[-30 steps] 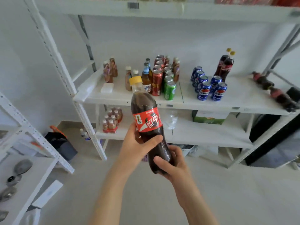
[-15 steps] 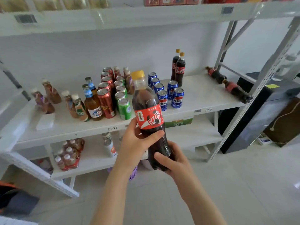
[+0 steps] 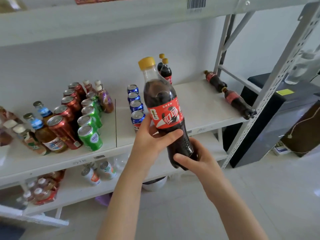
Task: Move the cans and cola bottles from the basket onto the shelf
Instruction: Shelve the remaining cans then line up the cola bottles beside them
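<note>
A cola bottle (image 3: 161, 99) with a yellow cap and red label is held upright and slightly tilted in front of the white shelf (image 3: 204, 108). My left hand (image 3: 150, 141) grips its middle just below the label. My right hand (image 3: 195, 158) grips its base from below. On the shelf stand blue cans (image 3: 136, 105) in a row, two upright cola bottles (image 3: 165, 70) behind, and two cola bottles (image 3: 230, 96) lying on their sides at the right end. The basket is not in view.
Red cans (image 3: 67, 111), green cans (image 3: 89, 118) and small glass bottles (image 3: 41, 129) fill the shelf's left half. A lower shelf (image 3: 74, 187) holds cans and a bottle pack. A black box (image 3: 270, 122) stands right of the shelf's metal upright (image 3: 270, 90).
The view has swung right and closer to the shelf. The bottle stays in both hands and now sits in front of the blue cans.
</note>
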